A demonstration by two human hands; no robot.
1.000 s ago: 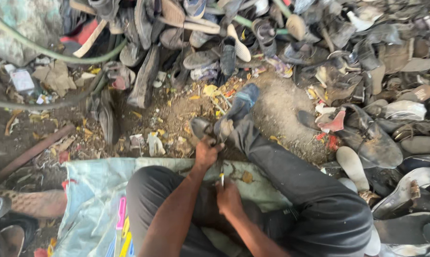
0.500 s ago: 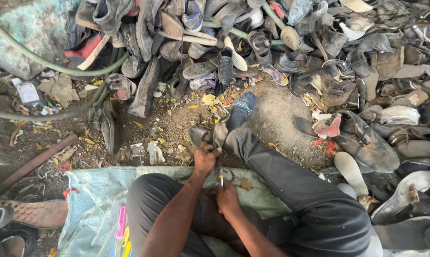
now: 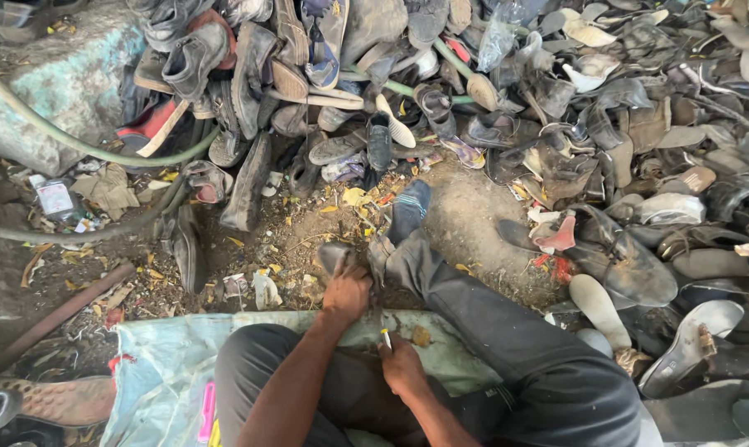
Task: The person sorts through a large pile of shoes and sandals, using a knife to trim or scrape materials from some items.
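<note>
The left hand (image 3: 347, 294) is gripping a worn shoe (image 3: 338, 257) (sole up); the right hand (image 3: 402, 364) is clutching a small tool (image 3: 385, 337).

Single view, camera on my head, tilted steeply down over my lap. My left hand (image 3: 347, 294) and right hand (image 3: 403, 367) sit low and central, close to the lens. My legs fill the bottom edge. The shoe pile (image 3: 507, 108) spans the upper frame, farther off. No second view overlaps.
</note>
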